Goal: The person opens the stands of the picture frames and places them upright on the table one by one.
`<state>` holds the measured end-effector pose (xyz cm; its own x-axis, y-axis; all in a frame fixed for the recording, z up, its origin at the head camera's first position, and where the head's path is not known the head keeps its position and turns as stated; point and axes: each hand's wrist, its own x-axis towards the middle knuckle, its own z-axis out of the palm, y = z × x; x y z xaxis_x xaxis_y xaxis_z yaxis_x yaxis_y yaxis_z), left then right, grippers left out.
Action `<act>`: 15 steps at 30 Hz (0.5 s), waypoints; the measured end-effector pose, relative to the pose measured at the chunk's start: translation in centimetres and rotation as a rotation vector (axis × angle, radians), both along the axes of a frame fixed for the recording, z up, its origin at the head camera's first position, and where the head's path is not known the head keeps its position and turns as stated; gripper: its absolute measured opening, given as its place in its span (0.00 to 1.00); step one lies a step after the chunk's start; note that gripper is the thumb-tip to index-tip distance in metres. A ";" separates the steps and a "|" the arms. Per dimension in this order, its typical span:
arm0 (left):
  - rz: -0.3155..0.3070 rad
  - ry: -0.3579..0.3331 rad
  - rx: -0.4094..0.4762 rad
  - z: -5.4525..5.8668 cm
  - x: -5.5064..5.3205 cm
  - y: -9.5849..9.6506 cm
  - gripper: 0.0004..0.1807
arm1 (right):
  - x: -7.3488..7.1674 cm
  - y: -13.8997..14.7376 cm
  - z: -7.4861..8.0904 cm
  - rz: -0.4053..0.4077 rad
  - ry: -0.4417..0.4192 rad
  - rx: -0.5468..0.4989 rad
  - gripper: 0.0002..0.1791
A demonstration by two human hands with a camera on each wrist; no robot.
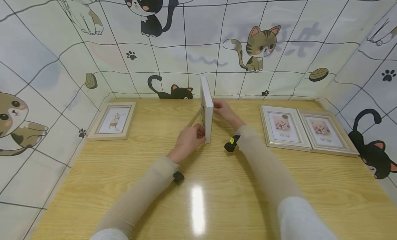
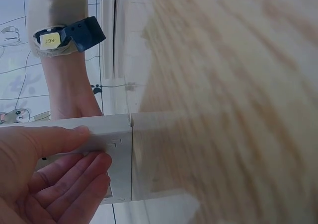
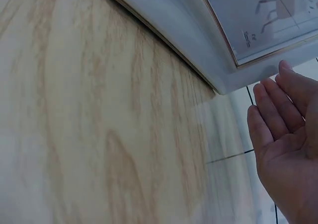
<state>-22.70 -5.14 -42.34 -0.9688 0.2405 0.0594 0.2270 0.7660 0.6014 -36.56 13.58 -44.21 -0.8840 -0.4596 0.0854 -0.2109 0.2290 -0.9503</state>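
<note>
The work looked to be partway along. One frame stood upright on its edge at the middle of the table, its stand swung out from the back. That much seemed done; both hands were at it, so letting go appeared to be left, and whether it could stand alone was not shown. Three other frames lay apart from it, seemingly flat and face up: a light-wood one to the left, and a white one and a pale wood one side by side to the right. If they were to be stood up too, that was not yet done.

The left hand was curled at the near lower part of the upright frame, thumb along its edge and fingers at the back. It seemed to be pinching, though it was hard to tell whether it had the border or the stand. The right hand was at the front side near the far edge, fingers loosely extended, thumb tip at the rim.

The upright frame was white and slim, with a glossy front and a thin gold-brown inner line round a pale picture of something on legs.
</note>
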 end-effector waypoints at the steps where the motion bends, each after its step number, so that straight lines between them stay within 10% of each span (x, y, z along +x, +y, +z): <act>1: -0.001 0.004 -0.005 0.0 0.0 0.0 0.10 | 0.0 -0.1 0.0 -0.011 -0.004 -0.003 0.22; 15: -0.022 0.022 -0.022 0.0 0.1 0.0 0.10 | 0.1 -1.1 -0.5 -0.135 -0.010 -0.078 0.17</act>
<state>-22.58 -5.16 -42.30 -0.9618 0.2634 0.0750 0.2569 0.7734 0.5795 -36.43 12.43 -44.74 -0.9384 -0.3286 0.1073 -0.1737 0.1798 -0.9683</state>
